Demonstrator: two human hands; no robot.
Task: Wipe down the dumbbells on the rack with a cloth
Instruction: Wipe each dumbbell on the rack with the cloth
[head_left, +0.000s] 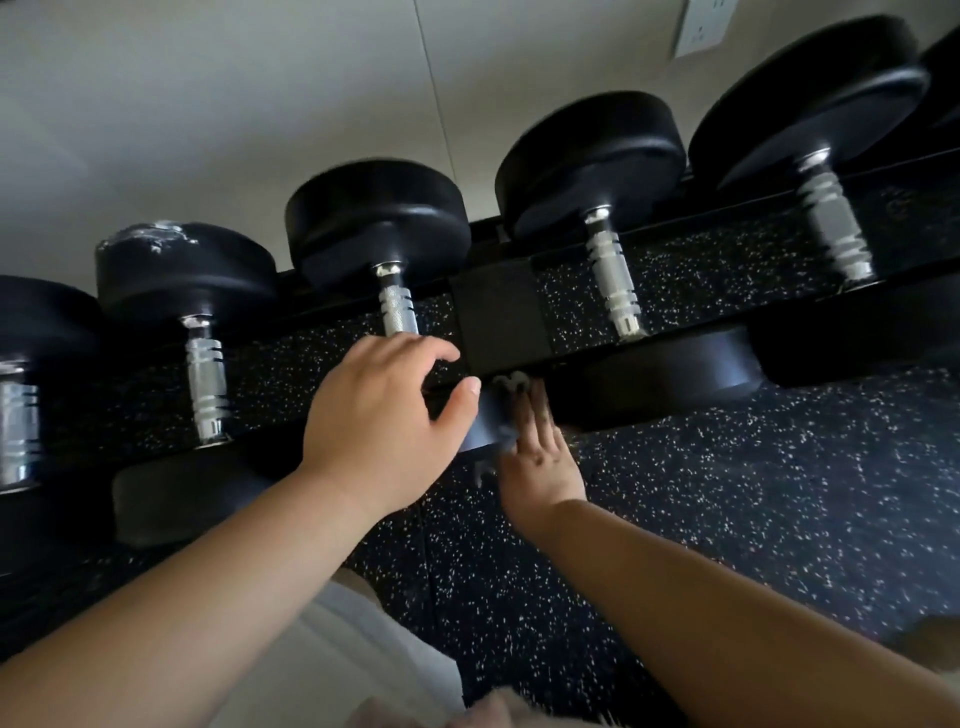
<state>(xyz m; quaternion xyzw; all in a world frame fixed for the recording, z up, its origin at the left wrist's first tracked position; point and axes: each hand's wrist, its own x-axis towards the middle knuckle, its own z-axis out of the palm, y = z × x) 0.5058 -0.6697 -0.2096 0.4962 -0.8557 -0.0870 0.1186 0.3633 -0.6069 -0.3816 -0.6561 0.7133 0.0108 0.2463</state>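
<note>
1. Several dumbbells (613, 270) lie across the rack (498, 317).
2. Left hand (384, 415) grips a dumbbell (397, 306) by its near head, at the rack's front edge.
3. Right hand (537, 447), fingers straight, presses the cloth (511, 382) against that head.

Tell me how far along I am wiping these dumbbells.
Done: nothing shows which dumbbells are already wiped, so I cannot tell. In hand: your left hand grips the near end of the third dumbbell from the left, while your right hand presses what looks like a cloth, blurred, against it. Left: unclear, but the second dumbbell has white marks on its far head.
</note>
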